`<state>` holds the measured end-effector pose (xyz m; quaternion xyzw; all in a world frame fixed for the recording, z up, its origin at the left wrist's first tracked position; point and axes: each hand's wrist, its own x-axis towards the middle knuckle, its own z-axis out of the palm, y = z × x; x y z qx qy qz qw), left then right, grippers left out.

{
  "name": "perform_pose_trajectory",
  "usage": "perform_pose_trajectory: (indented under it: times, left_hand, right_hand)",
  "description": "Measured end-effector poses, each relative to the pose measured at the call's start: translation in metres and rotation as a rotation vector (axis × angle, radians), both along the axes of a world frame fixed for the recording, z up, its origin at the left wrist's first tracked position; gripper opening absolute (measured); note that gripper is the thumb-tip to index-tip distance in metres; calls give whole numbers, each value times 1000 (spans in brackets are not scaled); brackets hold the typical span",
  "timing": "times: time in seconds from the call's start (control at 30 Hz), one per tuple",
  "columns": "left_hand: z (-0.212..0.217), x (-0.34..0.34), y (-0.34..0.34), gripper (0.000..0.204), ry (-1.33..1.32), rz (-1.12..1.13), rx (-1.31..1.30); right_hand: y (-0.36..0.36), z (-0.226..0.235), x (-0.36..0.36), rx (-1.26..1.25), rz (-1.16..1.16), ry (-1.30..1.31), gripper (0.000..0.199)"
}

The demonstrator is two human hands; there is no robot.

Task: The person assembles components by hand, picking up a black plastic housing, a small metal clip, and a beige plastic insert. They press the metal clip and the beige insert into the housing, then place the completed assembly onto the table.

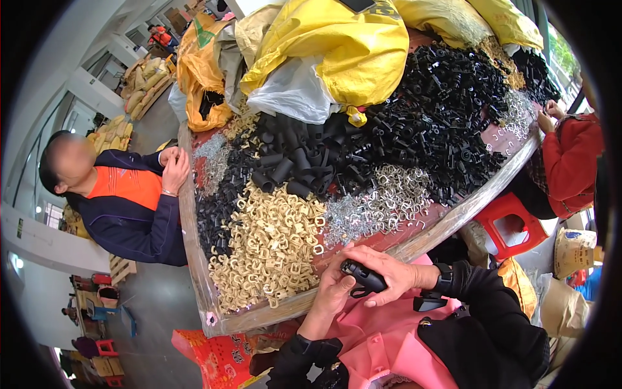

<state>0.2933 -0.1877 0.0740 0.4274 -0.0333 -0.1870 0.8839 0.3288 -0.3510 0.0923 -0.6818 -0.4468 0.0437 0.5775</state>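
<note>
Just above the table's near edge, my left hand (332, 288) and my right hand (394, 272) close around a short, rounded black plastic part (365, 277). The left thumb presses against its left end, while the right fingers wrap its right side. A small black loop shows under it, and its exact kind is unclear. Beyond my hands lie small silvery metal pieces (346, 220) and U-shaped metal clips (398, 185). To their left is a heap of cream plastic ring-like clips (269, 236). Black plastic tubes (285, 167) lie behind that heap.
The red tabletop (431, 219) has a raised wooden rim (447, 230). Black parts (447, 97) cover its far right, and yellow sacks (363, 58) stand at the back. One person (129, 201) works at the left, another (570, 155) at the right, beside a red stool (512, 223).
</note>
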Motion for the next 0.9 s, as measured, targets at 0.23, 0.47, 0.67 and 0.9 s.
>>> perform_pose_trajectory:
  times: [0.23,0.47,0.67,0.9]
  left_hand:
    - [-2,-1,-8,74,74,-30,21]
    - [-13,-2,-12,82,62,70,99]
    - [-10,2,-17,85,19,40,113]
    - [-5,9,12,70,75,1,288]
  right_hand:
    - [-6,4,3,89,-39,50,83]
    - [-10,4,2,99,-93,102,67]
    - [-24,10,11,110,31,138,52]
    - [-152,4,0,-529,216,407,50]
